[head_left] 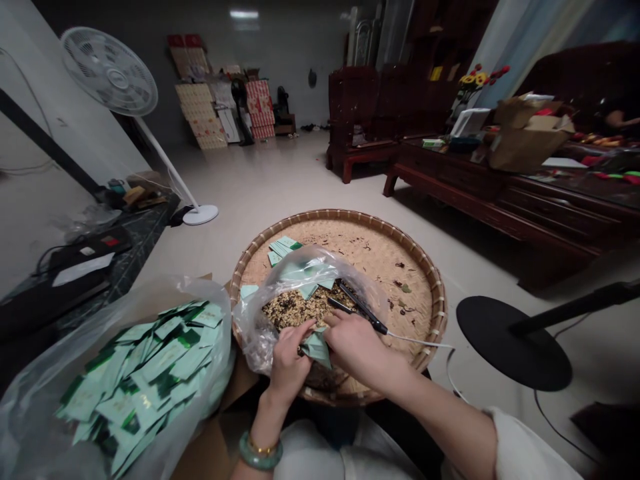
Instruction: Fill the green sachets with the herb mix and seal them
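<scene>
My left hand (291, 352) is closed on the left edge of a small pale green packet (317, 348). My right hand (359, 343) grips the same packet from the other side, its fingertips partly hidden. Just beyond the hands, an open clear plastic bag (257, 337) holds a loose tan and dark dried mix (293, 308). A black flat iron (364, 308), its two arms apart and a white cord trailing right, lies by my right hand. Several green packets (285, 245) rest at the back left of the round woven tray (439, 293).
At left, a large plastic bag (223, 333) is full of green packets (160, 363). A white fan (200, 213) stands beyond it. A black round stand base (513, 343) is at right, near the cord. Dark wooden furniture (460, 173) stands behind.
</scene>
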### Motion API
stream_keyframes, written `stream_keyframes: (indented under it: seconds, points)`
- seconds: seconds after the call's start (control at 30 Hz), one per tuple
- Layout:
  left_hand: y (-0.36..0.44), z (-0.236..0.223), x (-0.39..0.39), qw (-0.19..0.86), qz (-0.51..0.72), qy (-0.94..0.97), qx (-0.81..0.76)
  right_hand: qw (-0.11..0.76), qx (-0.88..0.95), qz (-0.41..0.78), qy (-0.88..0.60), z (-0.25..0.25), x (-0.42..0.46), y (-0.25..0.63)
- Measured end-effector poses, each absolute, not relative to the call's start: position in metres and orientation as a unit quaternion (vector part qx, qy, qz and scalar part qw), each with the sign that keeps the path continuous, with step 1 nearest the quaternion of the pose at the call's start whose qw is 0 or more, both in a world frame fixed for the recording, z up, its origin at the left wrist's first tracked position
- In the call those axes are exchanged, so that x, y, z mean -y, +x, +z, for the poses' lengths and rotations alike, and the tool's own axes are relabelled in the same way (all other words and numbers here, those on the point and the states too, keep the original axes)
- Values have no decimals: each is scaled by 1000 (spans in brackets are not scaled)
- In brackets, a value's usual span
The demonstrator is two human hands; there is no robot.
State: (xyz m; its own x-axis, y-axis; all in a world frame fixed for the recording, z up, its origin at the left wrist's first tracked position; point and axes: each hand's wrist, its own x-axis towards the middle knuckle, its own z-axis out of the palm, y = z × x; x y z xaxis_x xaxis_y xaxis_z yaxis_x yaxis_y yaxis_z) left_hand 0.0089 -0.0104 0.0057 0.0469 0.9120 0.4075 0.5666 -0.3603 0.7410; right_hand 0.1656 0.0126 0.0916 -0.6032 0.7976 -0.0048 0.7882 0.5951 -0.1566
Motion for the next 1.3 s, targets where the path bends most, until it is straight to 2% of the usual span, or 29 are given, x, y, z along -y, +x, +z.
stream_keyframes:
  seconds: [0.13,0.3,0.67,0.83,0.93,1.13,1.3]
  points:
    - [6,5,10,187,432,702,-535,8,896,79,-436,90,-20,161]
    - [5,5,6,208,421,685,-557,32,890,102,-443,89,-26,165]
    - [4,-3,2,266,426,645,-576,169,889,160,-395,96,-30,177]
    - [0,-2,3,280,452,632,-564,289,846,257,-368,102,-32,187]
    - [-4,-3,5,269,476,638,-543,322,821,273,-386,100,-32,195]
    - [-4,-2,7,256,481,644,-536,296,873,236,-309,100,-18,196]
    - [-1,0,8,282,476,623,-554,137,919,109,-354,104,-17,182]
